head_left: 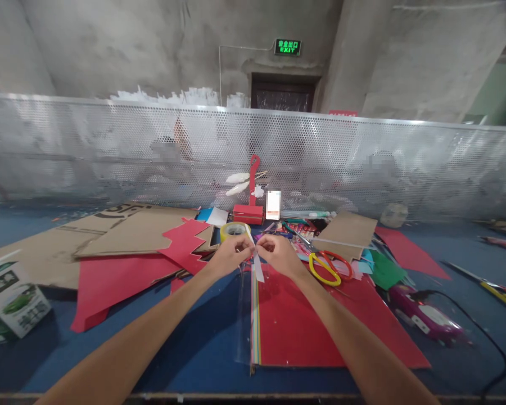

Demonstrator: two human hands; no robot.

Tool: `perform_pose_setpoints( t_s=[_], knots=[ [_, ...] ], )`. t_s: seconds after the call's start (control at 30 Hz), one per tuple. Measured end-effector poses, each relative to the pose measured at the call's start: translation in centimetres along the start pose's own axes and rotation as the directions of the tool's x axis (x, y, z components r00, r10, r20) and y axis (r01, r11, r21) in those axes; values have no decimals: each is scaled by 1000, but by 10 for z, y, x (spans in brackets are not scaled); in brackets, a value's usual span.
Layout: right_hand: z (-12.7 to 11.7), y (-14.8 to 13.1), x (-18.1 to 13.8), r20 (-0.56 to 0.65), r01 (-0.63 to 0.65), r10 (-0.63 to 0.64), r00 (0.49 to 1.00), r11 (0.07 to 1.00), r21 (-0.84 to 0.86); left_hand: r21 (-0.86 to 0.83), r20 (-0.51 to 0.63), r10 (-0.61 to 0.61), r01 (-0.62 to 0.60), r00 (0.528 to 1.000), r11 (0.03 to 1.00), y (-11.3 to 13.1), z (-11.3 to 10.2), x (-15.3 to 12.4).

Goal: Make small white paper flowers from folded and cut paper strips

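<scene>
Both of my hands meet over the middle of the blue table [206, 337]. My left hand [231, 252] and my right hand [278, 251] each pinch the top of a narrow white paper strip [257, 269] that hangs down between them. Below them lies a stack of coloured paper with a red sheet [295, 320] on top, in a clear sleeve. A roll of yellow tape [235, 230] sits just behind my left hand.
Scissors with yellow and red handles [329, 266] lie right of my hands. Cardboard sheets [122, 230] and red paper cut-outs [118, 281] cover the left side. A purple glue gun [421, 315] with a black cord lies at right, a green-printed box [12, 298] at far left, a perforated metal screen [362, 163] behind.
</scene>
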State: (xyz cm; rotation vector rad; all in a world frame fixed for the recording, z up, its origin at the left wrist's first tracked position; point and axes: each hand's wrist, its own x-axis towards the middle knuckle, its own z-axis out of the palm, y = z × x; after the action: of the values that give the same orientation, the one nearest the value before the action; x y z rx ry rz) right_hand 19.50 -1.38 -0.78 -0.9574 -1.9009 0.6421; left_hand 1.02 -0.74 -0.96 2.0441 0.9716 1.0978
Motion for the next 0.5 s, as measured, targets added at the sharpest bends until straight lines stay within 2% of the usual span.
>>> perform_pose_setpoints(
  t_s=[0.5],
  knots=[
    [0,3,1,-12,15,-15,1000,1000,17,-34,3,-35,35,999,999,-3,0,1]
  ],
)
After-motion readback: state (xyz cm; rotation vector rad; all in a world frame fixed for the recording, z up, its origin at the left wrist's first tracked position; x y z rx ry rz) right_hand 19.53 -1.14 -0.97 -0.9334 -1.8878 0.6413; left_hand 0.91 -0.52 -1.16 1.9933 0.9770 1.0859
